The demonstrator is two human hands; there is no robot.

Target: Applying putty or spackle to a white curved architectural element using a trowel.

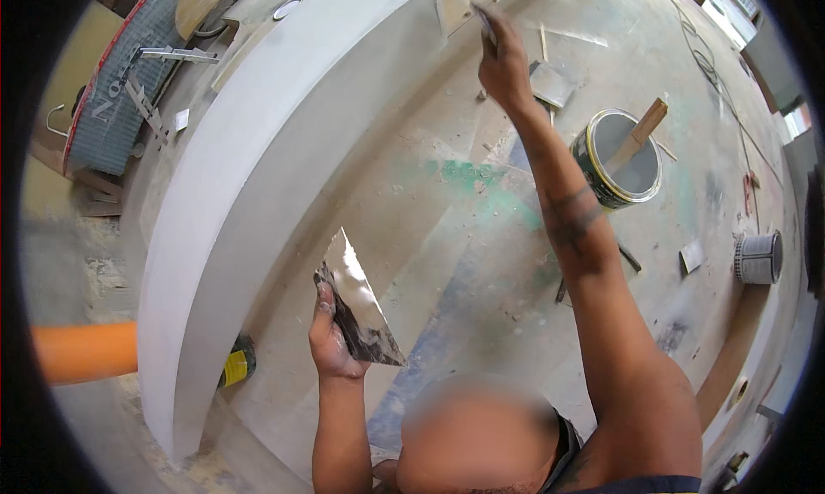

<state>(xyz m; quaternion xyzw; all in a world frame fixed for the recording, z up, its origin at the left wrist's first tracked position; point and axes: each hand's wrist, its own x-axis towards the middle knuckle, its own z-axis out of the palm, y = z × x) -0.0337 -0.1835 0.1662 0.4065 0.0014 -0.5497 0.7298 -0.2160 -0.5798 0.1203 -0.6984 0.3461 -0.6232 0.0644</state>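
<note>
1. The curved white panel [275,124] swept from the lower left to the top edge, its inner side facing both hands.
2. The left hand [331,339], just right of the panel's near part, was clamped on a flat metal plate [355,300]. The plate stood tilted, one corner up; it was probably gripped along one side so that its broad face stayed free.
3. The right hand [505,68], near the panel's far part, had its fingers drawn together, apparently around a slim grey tool [486,26]. The tool was close to a tan square [465,6] on the panel's inner side. The arm was stretched long, likely because that spot lay well away from the body.
4. Well right of the panel stood a bucket [594,167] with a wooden stick [650,121] leaning out over its rim, perhaps to leave the end easy to grab. A small grey can [758,258] was farther right of the panel.
5. The panel partly covered a can with a yellow label [236,367] by its near end, and its far end was cut off by the top edge.
6. The plate's pale patches could have been paste or glare. Whether the tool touched the square was hard to tell, and a blur hid what lay between the forearms.
</note>
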